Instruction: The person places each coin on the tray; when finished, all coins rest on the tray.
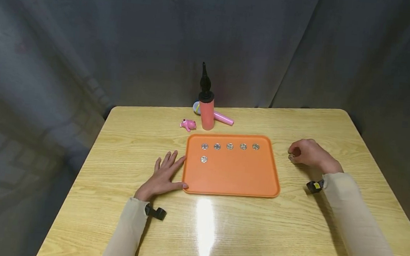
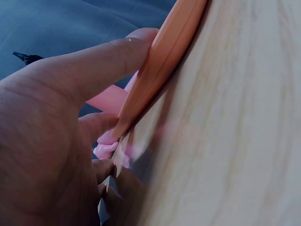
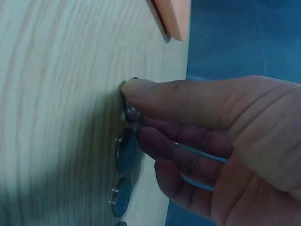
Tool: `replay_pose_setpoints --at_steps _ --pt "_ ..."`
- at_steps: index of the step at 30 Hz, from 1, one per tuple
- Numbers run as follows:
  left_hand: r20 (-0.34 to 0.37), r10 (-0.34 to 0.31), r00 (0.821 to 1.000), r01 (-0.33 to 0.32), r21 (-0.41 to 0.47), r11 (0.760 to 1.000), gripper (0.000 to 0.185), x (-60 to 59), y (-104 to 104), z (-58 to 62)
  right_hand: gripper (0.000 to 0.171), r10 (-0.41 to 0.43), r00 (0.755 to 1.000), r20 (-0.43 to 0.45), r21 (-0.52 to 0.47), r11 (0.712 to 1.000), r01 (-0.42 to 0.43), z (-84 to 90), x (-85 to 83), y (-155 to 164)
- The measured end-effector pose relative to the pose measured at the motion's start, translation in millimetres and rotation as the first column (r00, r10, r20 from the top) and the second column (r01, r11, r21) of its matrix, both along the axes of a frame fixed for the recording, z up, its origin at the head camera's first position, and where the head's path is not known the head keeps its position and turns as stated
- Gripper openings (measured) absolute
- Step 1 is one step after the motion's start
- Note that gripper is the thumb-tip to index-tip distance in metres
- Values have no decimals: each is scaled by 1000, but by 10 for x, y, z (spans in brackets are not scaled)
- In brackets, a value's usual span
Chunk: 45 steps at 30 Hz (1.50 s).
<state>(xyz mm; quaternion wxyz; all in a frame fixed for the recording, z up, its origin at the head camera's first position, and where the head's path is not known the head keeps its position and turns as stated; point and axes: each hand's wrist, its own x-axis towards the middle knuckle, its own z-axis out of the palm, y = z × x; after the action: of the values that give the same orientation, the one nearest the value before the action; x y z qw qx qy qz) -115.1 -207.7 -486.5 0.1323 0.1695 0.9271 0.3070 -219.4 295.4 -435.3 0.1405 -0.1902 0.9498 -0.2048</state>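
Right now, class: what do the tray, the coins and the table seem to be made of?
Tray: probably plastic, a uniform matt orange with a moulded raised rim.
Coins: metal by the look, silvery and glinting; the right hand pinches one more.
Table: wood or wood-look laminate, pale grain with a glossy reflection of the light.

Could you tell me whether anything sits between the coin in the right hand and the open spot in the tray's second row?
Nothing visible does. The right hand pinches a coin on the table beside the orange tray. Only bare wood and the tray's low rim lie before the space right of the lone second-row coin.
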Motion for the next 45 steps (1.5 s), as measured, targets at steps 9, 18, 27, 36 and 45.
replay_pose_setpoints --at_steps 9,18,27,36,45 --pt "-3 0 1000 0 -5 1000 98 -1 -6 -23 13 53 997 -48 20 998 -52 -10 -30 -51" --pt "-17 -2 1000 2 -4 1000 98 1 -11 -7 10 44 995 -85 16 999 -43 -29 -96 -104" --pt "-13 -3 1000 4 6 1000 98 -3 -11 -14 10 -8 994 -107 22 1000 10 -67 -134 -139" --pt "-12 3 1000 -2 6 1000 98 7 -16 -16 8 -7 990 -141 72 997 17 -52 -135 -145" --pt "-11 -1 1000 1 -10 1000 97 9 4 -18 16 -63 998 -6 16 998 63 -23 -196 -162"
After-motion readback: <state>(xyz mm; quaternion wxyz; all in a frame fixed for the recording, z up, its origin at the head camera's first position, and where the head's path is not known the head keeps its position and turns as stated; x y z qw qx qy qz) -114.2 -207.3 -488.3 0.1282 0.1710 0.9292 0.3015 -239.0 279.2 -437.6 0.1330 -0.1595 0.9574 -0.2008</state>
